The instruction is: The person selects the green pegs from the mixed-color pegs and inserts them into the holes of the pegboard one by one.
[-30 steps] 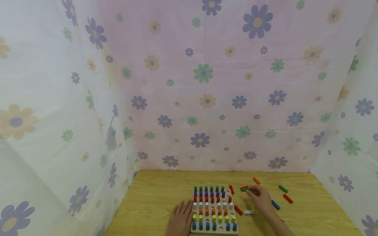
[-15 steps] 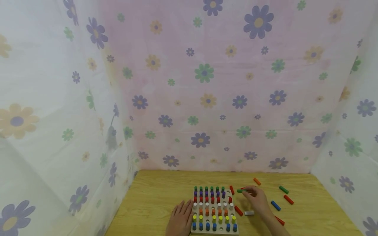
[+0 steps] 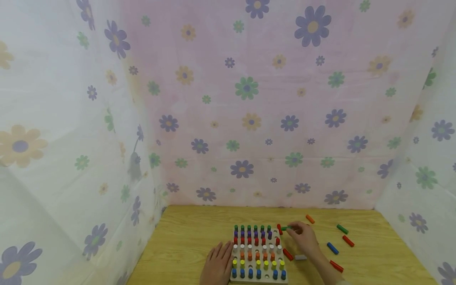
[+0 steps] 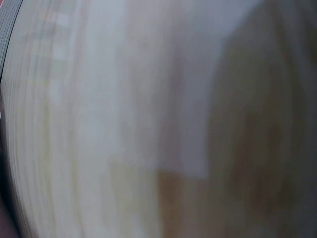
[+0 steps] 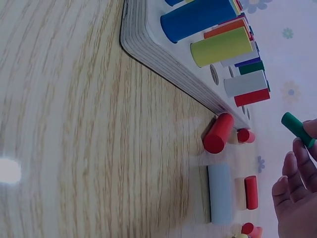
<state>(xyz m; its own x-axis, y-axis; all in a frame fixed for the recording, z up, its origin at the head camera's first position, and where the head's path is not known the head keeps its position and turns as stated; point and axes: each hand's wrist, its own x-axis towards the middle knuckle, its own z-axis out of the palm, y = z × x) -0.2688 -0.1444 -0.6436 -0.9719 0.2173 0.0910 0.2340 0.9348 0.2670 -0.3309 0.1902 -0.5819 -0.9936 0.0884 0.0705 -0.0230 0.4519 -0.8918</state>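
right hand [image 3: 303, 237] pinches green peg [image 3: 286, 228] at its fingertips, just off the pegboard's [image 3: 258, 277] far right corner. left hand [image 3: 216, 265] lies flat, fingers straight, touching the board's left edge.

Flower-print cloth walls [image 3: 246, 118] (pink behind, pale at the sides) enclose a wooden table [image 3: 185, 241].

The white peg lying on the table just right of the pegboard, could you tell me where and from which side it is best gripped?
Pinch the white peg across its middle, coming from above. It lies flat on the wooden table, its round sides bare front and back. The red peg lies close at its left end, so an end-on grip looks cramped there.
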